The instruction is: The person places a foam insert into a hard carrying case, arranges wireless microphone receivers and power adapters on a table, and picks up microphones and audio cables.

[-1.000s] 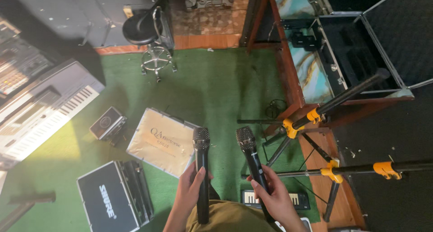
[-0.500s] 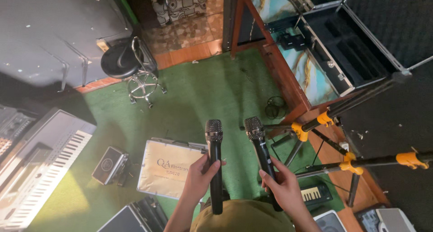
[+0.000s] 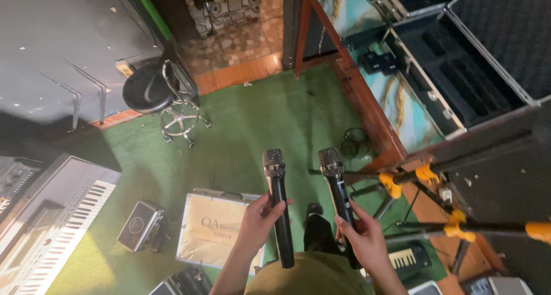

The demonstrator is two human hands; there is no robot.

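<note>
Left hand (image 3: 258, 223) wraps left microphone (image 3: 278, 206) mid-body; right hand (image 3: 361, 240) grips right microphone (image 3: 338, 200) likewise. Rigid, light-looking, smooth handles; mesh heads probably dent-prone.

Floor: green carpet (image 3: 252, 123) over the middle of the frame, brown tiles (image 3: 241, 48) at the top.
Upper left: 1 black round stool (image 3: 150, 91) on a chrome base, at the carpet's edge.
Left edge: 1 silver keyboard (image 3: 54, 223) lying on the carpet.
Lower left: small dark case (image 3: 138, 225) beside a flat cream case (image 3: 213, 229).
Centre right: coiled black cable (image 3: 354, 143).
Lower right: stand legs (image 3: 373, 189) with orange clamps, 1 small keyboard (image 3: 406, 258).
</note>
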